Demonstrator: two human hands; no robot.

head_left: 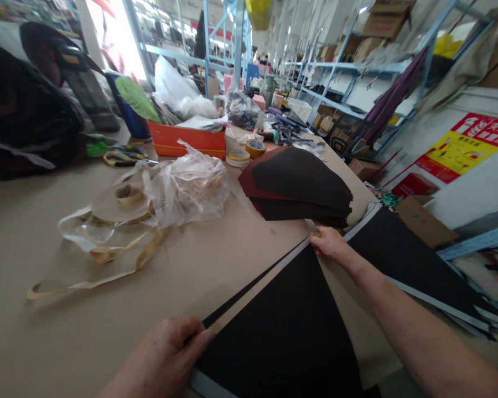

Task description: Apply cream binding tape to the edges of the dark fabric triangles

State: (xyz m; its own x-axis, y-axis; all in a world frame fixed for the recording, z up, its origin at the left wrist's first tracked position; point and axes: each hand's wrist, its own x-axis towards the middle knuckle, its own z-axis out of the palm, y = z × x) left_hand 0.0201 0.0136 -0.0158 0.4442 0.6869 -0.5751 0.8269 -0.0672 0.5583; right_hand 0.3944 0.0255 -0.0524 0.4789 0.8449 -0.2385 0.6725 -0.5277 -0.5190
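1. Black panel (290, 326), 1 pc, on table (66, 331) b/w both hands: matte, tapers to far tip, near end cut off.
2. L hand (170, 348): thumb + curled fingers closed on panel's near L edge; some fingertips hidden.
3. R hand (330, 243): fingers pinching far tip, by pale edging (294, 255); tiny yellowish bit there, can't ID from my end.
4. Narrow black strip (249, 282), 1, along panel's L side; can't tell if separate pc or lower layer.
5. Just past R hand: 1 stack of dark panels (302, 177), curved outline, reddish-brown at L; layers too tight to count.
6. R of forearm: 1 pale-bordered black pile (406, 249), partly hidden.
7. L side: 1 tan tape roll (118, 204), tail looped loose, beside 1 crinkly clear bag (191, 188); contents unclear.
8. Farther: 2 small tape rolls (255, 147), 1 orange box (186, 141); clutter behind blurry on my feed.
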